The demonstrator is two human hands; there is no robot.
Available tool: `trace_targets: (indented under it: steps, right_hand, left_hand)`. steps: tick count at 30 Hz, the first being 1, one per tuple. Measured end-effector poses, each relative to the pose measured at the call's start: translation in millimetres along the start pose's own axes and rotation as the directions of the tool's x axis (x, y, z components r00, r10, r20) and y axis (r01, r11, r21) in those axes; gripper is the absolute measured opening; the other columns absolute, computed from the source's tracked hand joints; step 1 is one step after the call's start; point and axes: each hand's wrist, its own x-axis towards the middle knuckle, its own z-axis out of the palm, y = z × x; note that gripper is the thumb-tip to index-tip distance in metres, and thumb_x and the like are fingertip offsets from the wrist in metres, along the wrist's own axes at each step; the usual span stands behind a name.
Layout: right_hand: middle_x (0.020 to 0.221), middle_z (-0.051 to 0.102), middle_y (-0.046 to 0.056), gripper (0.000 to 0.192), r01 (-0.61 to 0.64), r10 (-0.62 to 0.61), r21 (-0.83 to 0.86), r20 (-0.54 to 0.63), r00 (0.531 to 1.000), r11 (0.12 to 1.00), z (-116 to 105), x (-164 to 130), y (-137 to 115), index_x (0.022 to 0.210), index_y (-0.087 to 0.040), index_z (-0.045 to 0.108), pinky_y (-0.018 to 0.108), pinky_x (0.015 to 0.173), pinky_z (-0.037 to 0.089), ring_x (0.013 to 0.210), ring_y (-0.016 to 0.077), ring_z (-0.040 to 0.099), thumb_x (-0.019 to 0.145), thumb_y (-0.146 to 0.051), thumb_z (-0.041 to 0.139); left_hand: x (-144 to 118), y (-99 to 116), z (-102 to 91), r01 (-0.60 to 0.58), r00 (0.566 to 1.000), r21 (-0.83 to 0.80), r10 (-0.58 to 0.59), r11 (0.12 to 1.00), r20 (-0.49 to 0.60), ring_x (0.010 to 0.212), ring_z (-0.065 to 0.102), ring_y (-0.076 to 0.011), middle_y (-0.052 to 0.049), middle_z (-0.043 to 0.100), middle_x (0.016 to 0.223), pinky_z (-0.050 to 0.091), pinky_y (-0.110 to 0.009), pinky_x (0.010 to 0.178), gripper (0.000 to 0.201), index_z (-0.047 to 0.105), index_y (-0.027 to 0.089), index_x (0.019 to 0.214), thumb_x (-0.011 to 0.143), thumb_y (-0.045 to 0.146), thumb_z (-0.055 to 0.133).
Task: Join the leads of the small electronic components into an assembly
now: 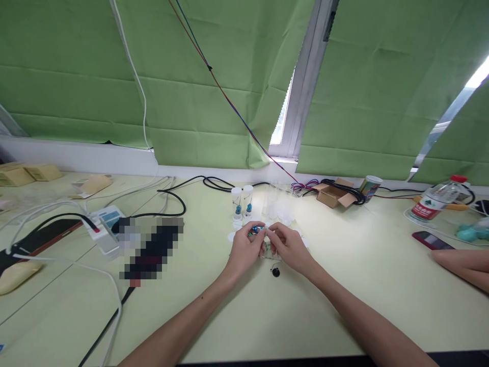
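Note:
My left hand (246,247) is closed in a pinch around a small shiny blue piece (255,230), which shows between thumb and forefinger. Close against it, my right hand (287,245) also pinches, its fingertips meeting the left ones; what they hold is too small to make out. Beneath the fingers lies a small clear item with green bits (268,247), partly hidden. A small black round part (275,272) rests on the table just in front. Behind my hands stand two clear tubes with white ends, a left tube (237,196) and a right tube (248,194), with blue pieces inside.
Clear plastic cups (273,206) stand behind my right hand. Farther back are an open cardboard box (333,194) and a can (370,187). To the right are a bottle (435,201), a phone (431,240) and another person's arm (464,265). A power strip (103,234) lies left among cables.

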Motion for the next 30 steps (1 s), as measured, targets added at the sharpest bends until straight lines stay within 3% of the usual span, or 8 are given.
trace_targets:
  steps: [5, 18, 25, 30]
  right_hand:
    - [0.058, 0.057, -0.003, 0.031, 0.008, -0.009, 0.026, 0.007, 1.000, 1.000, 0.8, -0.7, 1.3, 0.089, -0.022, 0.057, 0.025, 0.053, 0.044, 0.053, 0.0144, 0.054, 0.096, -0.049, 0.045]
    - [0.053, 0.054, -0.003, 0.041, 0.023, -0.025, -0.113, -0.012, 1.000, 0.993, -0.5, 1.5, 0.9, 0.065, -0.022, 0.048, 0.025, 0.055, 0.040, 0.050, 0.0133, 0.051, 0.099, -0.043, 0.040]
    - [0.055, 0.056, -0.004, 0.029, 0.003, -0.003, -0.025, 0.011, 1.000, 1.000, 0.7, -0.7, 1.0, 0.089, -0.022, 0.057, 0.024, 0.052, 0.041, 0.050, 0.0135, 0.052, 0.097, -0.047, 0.045]
    - [0.054, 0.056, -0.004, 0.029, 0.007, -0.007, -0.019, 0.016, 1.000, 1.000, 0.9, -0.3, 1.3, 0.088, -0.022, 0.056, 0.024, 0.051, 0.040, 0.049, 0.0131, 0.050, 0.098, -0.046, 0.043]
  left_hand:
    - [0.9, -0.8, -0.2, 0.002, 1.000, 0.008, -0.003, 1.000, 0.006, 0.045, 0.049, -0.0113, 0.004, 0.054, 0.053, 0.039, -0.023, 0.050, 0.033, 0.061, 0.018, 0.101, 0.082, 0.046, 0.061]
    - [0.0, -2.9, -0.4, -0.007, 0.999, 0.019, 0.006, 1.000, 0.051, 0.047, 0.049, -0.0114, 0.003, 0.055, 0.055, 0.040, -0.024, 0.050, 0.031, 0.059, 0.018, 0.101, 0.085, 0.045, 0.058]
    - [0.6, -3.4, -1.1, -0.003, 1.000, 0.031, 0.003, 1.000, 0.009, 0.047, 0.049, -0.0113, 0.004, 0.054, 0.054, 0.040, -0.023, 0.050, 0.033, 0.059, 0.018, 0.105, 0.085, 0.043, 0.058]
    - [0.9, -4.1, -1.0, -0.004, 1.000, 0.036, 0.004, 0.999, 0.018, 0.047, 0.049, -0.0113, 0.004, 0.054, 0.054, 0.040, -0.023, 0.050, 0.031, 0.059, 0.018, 0.103, 0.085, 0.044, 0.058]
